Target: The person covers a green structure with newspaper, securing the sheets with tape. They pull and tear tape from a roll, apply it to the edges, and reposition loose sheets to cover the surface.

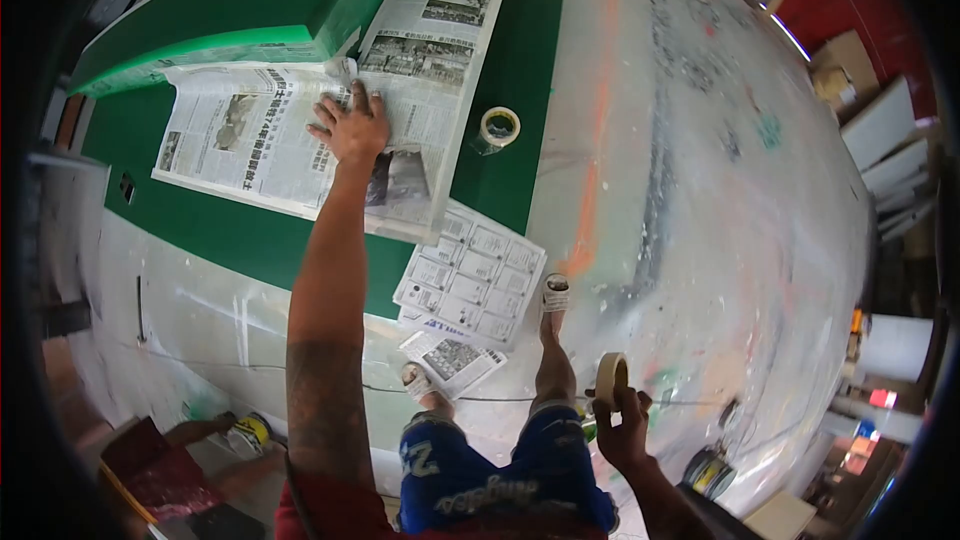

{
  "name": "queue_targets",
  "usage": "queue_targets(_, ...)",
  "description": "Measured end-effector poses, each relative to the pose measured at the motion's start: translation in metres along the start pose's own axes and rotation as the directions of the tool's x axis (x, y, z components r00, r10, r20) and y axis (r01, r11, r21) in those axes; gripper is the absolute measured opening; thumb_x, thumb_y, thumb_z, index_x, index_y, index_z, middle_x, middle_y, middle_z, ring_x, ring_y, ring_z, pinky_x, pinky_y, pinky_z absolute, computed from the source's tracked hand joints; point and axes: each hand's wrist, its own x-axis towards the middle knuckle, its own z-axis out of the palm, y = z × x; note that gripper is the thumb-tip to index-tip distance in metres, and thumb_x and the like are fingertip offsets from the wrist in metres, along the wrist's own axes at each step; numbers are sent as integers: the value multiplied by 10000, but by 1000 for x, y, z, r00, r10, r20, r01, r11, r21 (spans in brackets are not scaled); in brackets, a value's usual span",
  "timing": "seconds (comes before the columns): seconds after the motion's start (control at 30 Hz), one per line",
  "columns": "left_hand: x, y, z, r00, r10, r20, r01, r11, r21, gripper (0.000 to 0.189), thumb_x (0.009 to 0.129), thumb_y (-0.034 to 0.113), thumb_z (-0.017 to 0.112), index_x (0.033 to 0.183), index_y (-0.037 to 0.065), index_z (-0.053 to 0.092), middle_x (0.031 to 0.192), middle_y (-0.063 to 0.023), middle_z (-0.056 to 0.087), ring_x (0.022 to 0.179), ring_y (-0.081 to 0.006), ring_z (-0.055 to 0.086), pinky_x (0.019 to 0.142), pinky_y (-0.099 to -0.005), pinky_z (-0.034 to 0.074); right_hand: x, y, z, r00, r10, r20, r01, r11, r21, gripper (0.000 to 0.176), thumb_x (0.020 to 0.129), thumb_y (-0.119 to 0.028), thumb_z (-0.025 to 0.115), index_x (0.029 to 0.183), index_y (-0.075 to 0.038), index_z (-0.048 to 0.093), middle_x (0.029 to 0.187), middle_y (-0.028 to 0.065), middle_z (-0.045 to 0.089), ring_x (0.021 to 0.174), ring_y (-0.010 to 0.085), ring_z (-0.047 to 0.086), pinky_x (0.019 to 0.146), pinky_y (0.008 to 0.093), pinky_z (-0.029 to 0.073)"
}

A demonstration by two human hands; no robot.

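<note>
My left hand (352,128) is open, its fingers spread on a sheet of newspaper (215,145) laid over a green panel (270,202). Its fingertips are close to the corner where an upright green block (240,0) meets the panel. A second newspaper strip (440,10) runs up along the block's right side. On the bare green to the right lies a roll of tape (498,128) with a clear wrapper beside it. Away from the panel, my right hand (625,430) is closed round a roll of masking tape (611,377), held upright.
Loose printed sheets (472,275) lie by the panel's near edge at my feet. A dark cable (520,400) crosses the paint-stained floor (720,240). At lower left, another person's hand (205,428) is by a yellow-and-black can (250,433). Boards (890,155) lean at the right.
</note>
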Motion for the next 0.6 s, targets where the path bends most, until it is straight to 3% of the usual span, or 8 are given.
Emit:
queue_targets(0.1,6,18,3,994,-110,-30,112,988,102,662,1064,609,283,1662,324,279,1712,-284,140,1588,-495,64,1249,-659,-11,52,50,-20,995,34,98,-35,999,15,133,919,-50,709,1006,-76,611,964,108,744,860,342,589,855,454,447)
queue_targets(0.17,5,10,18,992,-71,-109,85,987,136,654,1068,613,279,1663,342,271,1724,-250,140,1599,-458,62,1245,-668,-12,92,88,-37,985,14,174,-20,999,36,111,934,-53,698,1007,-74,617,999,110,751,869,345,596,892,449,433)
queue_targets(0.23,7,8,18,989,-72,-127,89,988,129,648,1066,630,275,1657,364,279,1732,-228,133,1606,-432,62,1243,-671,-19,135,126,-54,973,-28,228,23,1000,21,126,958,-124,701,1053,-77,632,909,61,689,833,260,689,925,435,371)
queue_targets(0.27,11,9,15,989,-106,-100,116,988,100,651,1063,640,276,1656,371,278,1733,-228,126,1606,-435,60,1243,-670,-20,157,131,-71,971,-43,234,41,999,16,97,969,-116,684,1040,-81,628,924,65,706,835,274,688,908,438,389)
queue_targets(0.3,15,11,15,988,-139,-72,143,988,63,653,1061,650,278,1655,378,277,1733,-228,119,1605,-438,59,1243,-669,-20,180,137,-86,975,-33,219,23,999,49,70,978,-102,662,1040,-83,635,977,55,781,895,269,586,887,430,428)
queue_targets(0.53,22,11,14,983,-183,-25,185,979,87,662,1031,707,362,1637,457,276,1739,-226,90,1608,-442,32,1228,-691,-9,301,156,-135,974,-79,214,58,993,103,103,1016,-134,630,1080,-63,593,963,73,783,904,258,620,886,422,455)
queue_targets(0.6,20,15,14,980,-198,-30,200,976,88,671,1026,704,387,1639,456,274,1740,-229,82,1607,-446,23,1226,-689,-17,331,149,-135,958,-170,232,161,985,58,114,1019,-137,627,1089,-57,586,985,90,779,879,250,625,838,401,484)
